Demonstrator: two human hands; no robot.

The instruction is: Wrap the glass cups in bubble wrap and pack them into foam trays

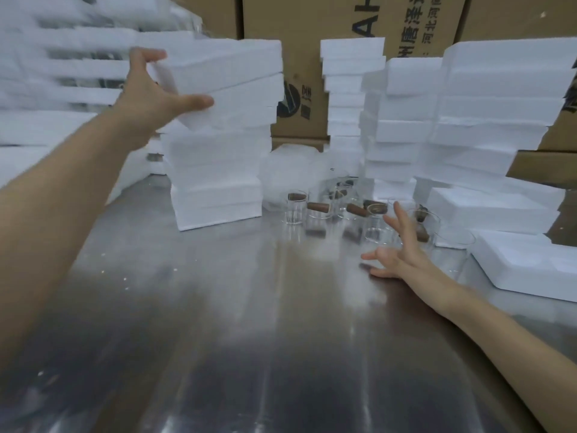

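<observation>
My left hand (153, 92) grips the left end of a closed white foam tray (231, 79) on top of a tall foam stack (215, 170), thumb low on its front face and fingers over the top edge. Several clear glass cups with brown wooden handles (318, 210) stand on the steel table (218, 307) behind my right hand. My right hand (396, 248) hovers just above the table with fingers spread, holding nothing. A crumpled heap of bubble wrap (290, 170) lies behind the cups.
More foam tray stacks rise at the back right (468, 120) and back left (62, 73). An open foam tray (530, 264) lies at the right table edge. Brown cardboard cartons (312, 20) wall off the back.
</observation>
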